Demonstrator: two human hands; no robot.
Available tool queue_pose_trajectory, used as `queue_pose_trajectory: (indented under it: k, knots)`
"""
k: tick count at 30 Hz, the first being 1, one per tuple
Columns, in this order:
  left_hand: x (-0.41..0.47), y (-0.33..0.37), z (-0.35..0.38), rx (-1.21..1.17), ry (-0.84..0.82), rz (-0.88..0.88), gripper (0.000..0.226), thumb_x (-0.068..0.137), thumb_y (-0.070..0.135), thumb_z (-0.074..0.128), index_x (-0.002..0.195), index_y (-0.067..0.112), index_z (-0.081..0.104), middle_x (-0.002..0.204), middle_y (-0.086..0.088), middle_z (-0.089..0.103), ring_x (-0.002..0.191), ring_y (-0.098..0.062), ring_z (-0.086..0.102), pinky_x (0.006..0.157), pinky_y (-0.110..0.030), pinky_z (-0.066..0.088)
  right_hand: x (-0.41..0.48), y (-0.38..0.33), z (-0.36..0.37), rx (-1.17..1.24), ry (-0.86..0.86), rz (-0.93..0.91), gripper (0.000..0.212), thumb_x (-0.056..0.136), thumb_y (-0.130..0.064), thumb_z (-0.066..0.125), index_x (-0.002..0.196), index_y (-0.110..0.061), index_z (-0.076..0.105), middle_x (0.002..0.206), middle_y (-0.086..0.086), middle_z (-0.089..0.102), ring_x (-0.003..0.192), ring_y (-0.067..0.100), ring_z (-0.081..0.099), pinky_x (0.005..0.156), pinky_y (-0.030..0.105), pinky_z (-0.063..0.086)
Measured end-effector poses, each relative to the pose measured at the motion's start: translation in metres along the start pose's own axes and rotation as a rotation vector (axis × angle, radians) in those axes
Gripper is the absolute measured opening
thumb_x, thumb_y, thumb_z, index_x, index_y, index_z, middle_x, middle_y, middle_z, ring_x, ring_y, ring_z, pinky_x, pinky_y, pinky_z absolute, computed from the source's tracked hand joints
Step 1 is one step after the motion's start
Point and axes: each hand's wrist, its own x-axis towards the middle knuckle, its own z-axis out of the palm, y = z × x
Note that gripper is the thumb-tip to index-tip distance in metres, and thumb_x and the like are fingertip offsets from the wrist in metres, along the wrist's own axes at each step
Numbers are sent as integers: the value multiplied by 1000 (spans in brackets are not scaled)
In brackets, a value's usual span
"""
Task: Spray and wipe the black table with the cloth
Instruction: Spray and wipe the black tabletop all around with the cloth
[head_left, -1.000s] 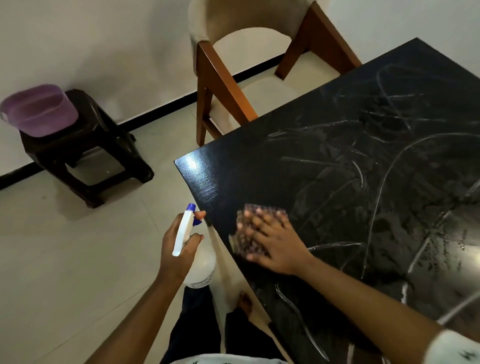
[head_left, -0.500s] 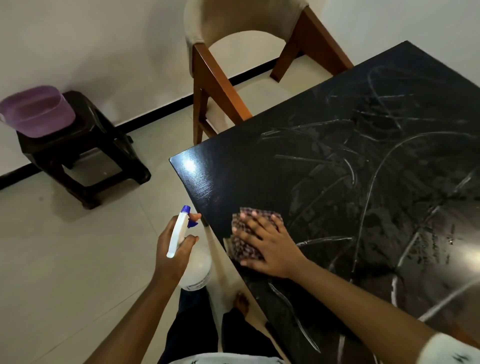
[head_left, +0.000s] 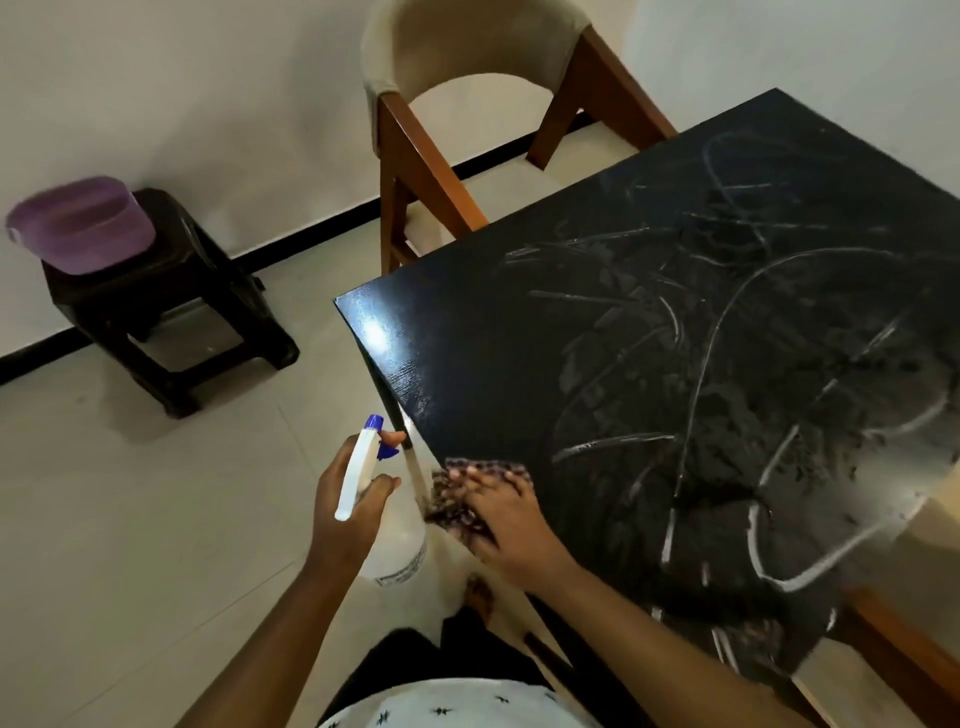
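The black table (head_left: 649, 332) fills the right side, its top streaked with wet wipe marks. My right hand (head_left: 506, 512) lies flat on a dark checked cloth (head_left: 457, 499), pressing it onto the table's near left edge; the hand hides most of the cloth. My left hand (head_left: 353, 499) grips a white spray bottle (head_left: 387, 540) with a blue nozzle, held over the floor just left of the table edge.
A wooden chair (head_left: 467, 130) with a beige seat stands at the table's far side. At the left, a dark stool (head_left: 171, 296) carries a purple basin (head_left: 78, 223). My legs and a bare foot (head_left: 478, 592) are below, beside the table edge.
My right hand has slid the cloth toward me and to the left, up to the table's near edge. My left hand with the bottle has stayed about where it was.
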Motion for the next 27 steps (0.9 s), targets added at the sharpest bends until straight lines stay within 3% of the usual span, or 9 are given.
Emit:
queue_pose_trajectory:
  k: [2,5,8,11,13,15,18,22,27]
  knots:
    - [-11,-3,-3,7,-46,6,48,72,16,59,120,15,61,111,3,70,108,-16,63,84,-9,46,-17,-21,-12,489,47,214,41,88,-42,53,121,-19,63,122,-5,65,118,8,55,107,35,36]
    - [-32,3,-4,-2,-173,65,36,73,10,56,107,19,65,101,15,70,102,-10,64,81,-19,53,-36,-33,-44,1348,258,500,47,81,-37,69,122,-15,63,125,10,64,119,24,58,107,41,40]
    - [-61,6,0,0,-292,51,31,79,9,58,106,24,64,98,24,68,101,-3,63,78,-23,56,-66,-31,-75,1705,557,567,60,75,-42,75,129,-19,61,139,12,53,129,29,49,113,48,31]
    - [-91,-3,9,14,-430,6,37,79,14,60,115,22,63,104,15,70,105,-5,62,77,-18,55,-110,-24,-98,1709,803,504,38,85,-43,55,115,-25,70,135,7,57,127,27,51,109,51,31]
    - [-112,-9,17,62,-522,-21,38,84,9,62,122,15,61,112,4,68,104,-2,62,81,-18,56,-140,-21,-109,1676,956,482,53,79,-45,65,126,-22,63,136,7,56,127,27,51,107,51,33]
    - [-130,-14,26,99,-535,-64,35,87,2,62,121,12,62,110,1,68,94,1,64,73,-16,57,-166,-23,-116,1643,1054,489,64,86,-47,61,141,-18,46,142,8,50,130,27,48,108,49,33]
    - [-145,-11,38,70,-457,-155,29,88,5,63,117,8,64,105,-6,69,86,-13,69,66,-22,58,-200,-25,-121,1565,1111,575,58,93,-51,43,144,-23,41,141,5,52,125,23,54,102,46,42]
    - [-140,1,48,126,-341,-151,21,87,11,66,107,7,66,89,-7,68,77,-23,67,63,-25,58,-216,-30,-122,1522,1124,636,59,90,-52,45,142,-25,44,137,2,56,120,22,57,97,44,46]
    - [-145,7,50,327,-550,-86,15,87,12,65,102,12,67,90,-6,68,79,-21,66,66,-23,56,-212,-27,-139,1524,1109,596,48,93,-48,41,135,-27,50,129,0,62,117,21,59,97,41,50]
